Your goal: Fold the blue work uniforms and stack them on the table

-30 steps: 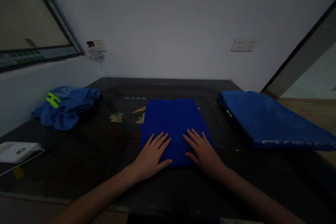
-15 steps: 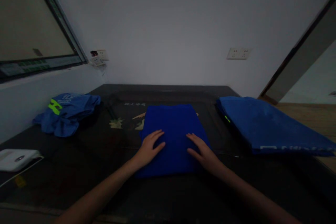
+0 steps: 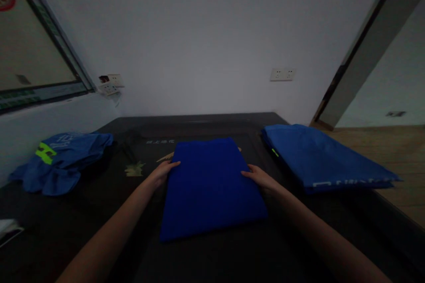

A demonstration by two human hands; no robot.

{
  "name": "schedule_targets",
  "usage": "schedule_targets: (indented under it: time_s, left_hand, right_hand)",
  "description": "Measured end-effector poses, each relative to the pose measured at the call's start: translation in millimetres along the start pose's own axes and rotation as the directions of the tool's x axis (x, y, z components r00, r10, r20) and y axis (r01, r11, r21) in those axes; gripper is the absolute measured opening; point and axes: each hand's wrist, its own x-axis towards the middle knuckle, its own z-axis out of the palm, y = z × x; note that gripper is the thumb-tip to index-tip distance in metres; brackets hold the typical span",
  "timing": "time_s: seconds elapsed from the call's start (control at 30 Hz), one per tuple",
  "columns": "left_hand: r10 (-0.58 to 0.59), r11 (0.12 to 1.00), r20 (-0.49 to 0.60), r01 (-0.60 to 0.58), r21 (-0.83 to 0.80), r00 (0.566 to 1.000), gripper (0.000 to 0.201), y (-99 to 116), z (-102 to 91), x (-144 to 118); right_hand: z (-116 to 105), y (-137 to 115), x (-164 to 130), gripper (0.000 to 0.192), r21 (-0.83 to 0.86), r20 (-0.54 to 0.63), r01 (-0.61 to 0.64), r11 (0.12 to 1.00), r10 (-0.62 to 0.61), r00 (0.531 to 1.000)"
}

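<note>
A folded blue garment (image 3: 210, 190) forms a flat, neat rectangle in the middle of the dark table. My left hand (image 3: 162, 173) grips its left edge, thumb on top and the other fingers hidden under or behind the side. At the opposite edge, my right hand (image 3: 261, 177) holds it the same way, thumb over the top and fingers mostly out of sight. The cloth's near edge slants slightly, lower at the left. Whether the bundle is lifted clear of the table I cannot tell.
On the left lies a crumpled blue garment (image 3: 63, 159) with a yellow-green strip. A folded blue stack (image 3: 325, 154) rests on the right. The dark table (image 3: 199, 119) meets the wall at the back. Part of a white device (image 3: 9, 228) shows at the left edge.
My hands have gone from lying flat on top of the blue garment to gripping its two sides. The garment has turned slightly, and the view has shifted right.
</note>
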Motion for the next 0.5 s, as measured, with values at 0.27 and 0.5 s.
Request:
schedule_targets:
  time_s: [0.27, 0.5]
  left_hand:
    - [0.101, 0.990, -0.122, -0.112, -0.089, 0.987, 0.058, 1.7, 31.8, -1.4]
    - [0.177, 0.967, 0.024, -0.169, -0.192, 0.984, 0.071, 26.1, 120.6, 1.3]
  right_hand:
    - [2.2, -17.6, 2.1, 0.040, -0.045, -0.076, 0.125, 0.991, -0.128, 0.989]
    - [-68.0, -60.8, -15.6, 0.043, -0.262, -0.069, 0.318, 0.911, -0.346, 0.936]
